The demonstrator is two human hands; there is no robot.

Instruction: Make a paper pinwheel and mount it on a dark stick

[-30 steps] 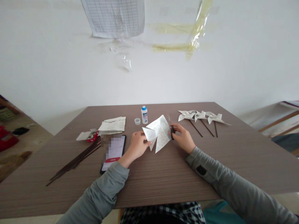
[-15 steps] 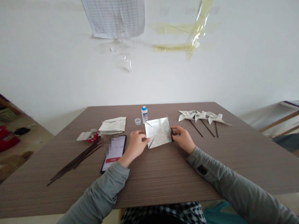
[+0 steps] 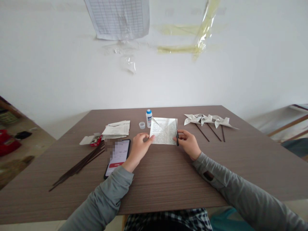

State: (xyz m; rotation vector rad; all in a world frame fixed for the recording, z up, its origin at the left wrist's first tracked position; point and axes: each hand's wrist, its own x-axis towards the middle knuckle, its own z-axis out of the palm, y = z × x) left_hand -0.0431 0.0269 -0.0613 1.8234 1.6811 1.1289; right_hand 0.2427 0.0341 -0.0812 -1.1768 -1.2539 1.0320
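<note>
A square sheet of printed paper (image 3: 164, 131) is held up above the table between my two hands. A slit shows near its upper left corner. My left hand (image 3: 140, 147) pinches its lower left edge, thumb on the front. At the right edge, my right hand (image 3: 188, 144) has its fingers closed around black-handled scissors (image 3: 177, 139), which stand upright along the paper; the thumb and fingers also touch that edge. Behind the paper stands a white glue bottle (image 3: 149, 118) with a blue top, partly covered by the sheet.
Paper pinwheels (image 3: 207, 119) on brown sticks lie at the back right. On the left are a paper stack (image 3: 116, 129), a small red box (image 3: 95, 140), several dark sticks (image 3: 77, 166) and a phone (image 3: 117, 157). A clear cap (image 3: 141, 125) sits beside the bottle.
The paper has turned in my hands and now sits straighter and slightly higher. The slit at its lower left no longer shows. The scissors have turned more edge-on.
</note>
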